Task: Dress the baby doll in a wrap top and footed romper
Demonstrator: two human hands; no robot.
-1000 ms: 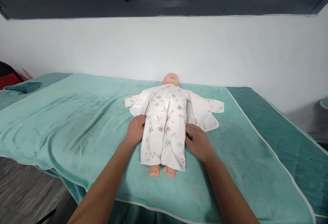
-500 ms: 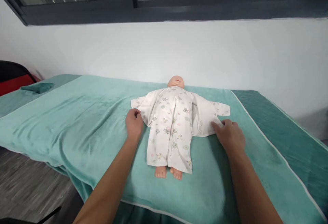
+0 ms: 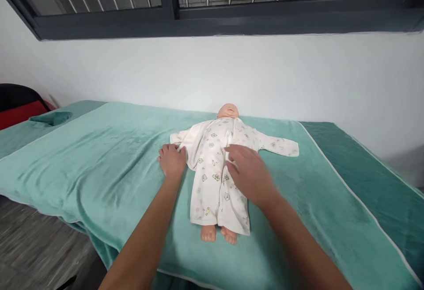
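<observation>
A baby doll (image 3: pixel 228 110) lies on its back, head toward the wall and bare feet toward me. It wears white printed baby clothes (image 3: pixel 212 179) with the sleeves spread out to both sides. My left hand (image 3: pixel 172 161) rests on the sheet beside the left sleeve, fingers apart, the thumb by the garment's side edge. Over the middle of the doll's front is my right hand (image 3: pixel 250 173), its thumb and fingers apart above the cloth. It hides part of the garment's front, and I cannot tell whether it touches the cloth.
A green sheet (image 3: pixel 109 162) with wrinkles covers the bed, and a darker green cover (image 3: pixel 371 184) shows at the right. Behind stands a white wall (image 3: pixel 198 73) below a dark-framed window (image 3: pixel 232 22). Something red and black (image 3: pixel 20 108) is at the far left.
My right hand has moved left from the garment's right side to the doll's middle, and the spread right flap now lies folded in over the body. The left hand's fingers have spread.
</observation>
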